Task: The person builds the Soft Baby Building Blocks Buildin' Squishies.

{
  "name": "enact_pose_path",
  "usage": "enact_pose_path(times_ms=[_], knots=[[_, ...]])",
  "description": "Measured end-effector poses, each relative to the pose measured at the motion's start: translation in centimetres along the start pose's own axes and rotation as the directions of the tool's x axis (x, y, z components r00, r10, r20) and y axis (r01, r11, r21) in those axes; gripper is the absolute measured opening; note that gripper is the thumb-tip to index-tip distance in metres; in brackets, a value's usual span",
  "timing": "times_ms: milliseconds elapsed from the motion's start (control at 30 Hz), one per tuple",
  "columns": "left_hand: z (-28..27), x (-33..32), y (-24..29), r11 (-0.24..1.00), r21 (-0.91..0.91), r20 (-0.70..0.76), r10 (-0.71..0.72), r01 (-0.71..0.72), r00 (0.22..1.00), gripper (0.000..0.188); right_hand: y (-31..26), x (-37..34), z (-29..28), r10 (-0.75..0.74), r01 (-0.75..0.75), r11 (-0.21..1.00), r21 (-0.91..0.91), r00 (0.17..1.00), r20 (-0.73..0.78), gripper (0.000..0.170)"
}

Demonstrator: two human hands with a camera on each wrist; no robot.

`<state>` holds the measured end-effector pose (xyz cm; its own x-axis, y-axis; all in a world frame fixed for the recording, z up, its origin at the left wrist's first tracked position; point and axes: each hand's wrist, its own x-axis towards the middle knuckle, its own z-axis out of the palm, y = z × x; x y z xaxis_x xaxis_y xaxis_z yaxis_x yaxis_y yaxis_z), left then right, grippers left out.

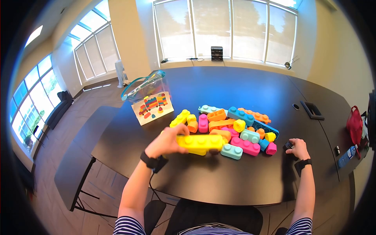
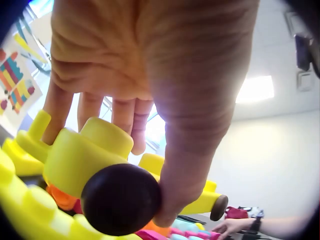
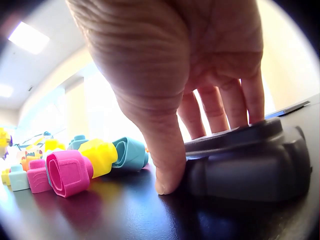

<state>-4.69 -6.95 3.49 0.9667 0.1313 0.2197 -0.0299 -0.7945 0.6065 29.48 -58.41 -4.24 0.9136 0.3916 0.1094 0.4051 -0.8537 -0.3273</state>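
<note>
In the head view my left hand (image 1: 167,140) grips a yellow wheeled toy block (image 1: 201,143) at its left end, above the front of the table. The left wrist view shows the thumb on one side of the yellow block, beside a round black wheel (image 2: 121,199), and the fingers on the other side. To the right of the block pile, my right hand (image 1: 299,149) holds a black plastic object (image 3: 240,167) standing on the table, thumb along its near side and fingers over its far edge. What kind of object it is, I cannot tell.
Colourful toy blocks (image 1: 244,145) lie piled mid-table. A clear bag (image 1: 154,88) with a picture card (image 1: 153,107) stands at the back left. On the right are a water bottle (image 1: 347,156), a red bag (image 1: 354,124) and a black table inset (image 1: 312,110).
</note>
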Motion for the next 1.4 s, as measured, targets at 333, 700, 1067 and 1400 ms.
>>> enact_pose_path(times_ms=[333, 700, 1067, 1400], knots=[[7.8, -2.1, 2.1, 0.994, 0.015, 0.177, 0.105, -0.109, 0.979, 0.054, 0.1, -0.3, 0.1, -0.001, 0.001, 1.000, 0.011, 1.000, -0.007, 0.073], [10.0, 2.7, 3.0, 0.917, 0.330, -0.070, 0.261, -0.225, 0.963, 0.058, -0.4, -0.6, -0.7, 0.054, -0.055, 0.998, 0.029, 0.998, 0.044, 0.077], [12.6, 5.5, 1.6, 0.929, 0.352, -0.035, 0.133, -0.112, 0.991, 0.059, -19.1, -7.3, -1.7, -0.584, 0.573, 0.789, 0.220, 0.812, -0.019, 0.053], [5.1, -0.9, 2.8, 0.957, -0.290, 0.051, 0.023, -0.007, 0.998, 0.057, -23.8, -9.9, 3.8, -0.762, 0.730, 0.648, 0.217, 0.614, 0.207, 0.066]])
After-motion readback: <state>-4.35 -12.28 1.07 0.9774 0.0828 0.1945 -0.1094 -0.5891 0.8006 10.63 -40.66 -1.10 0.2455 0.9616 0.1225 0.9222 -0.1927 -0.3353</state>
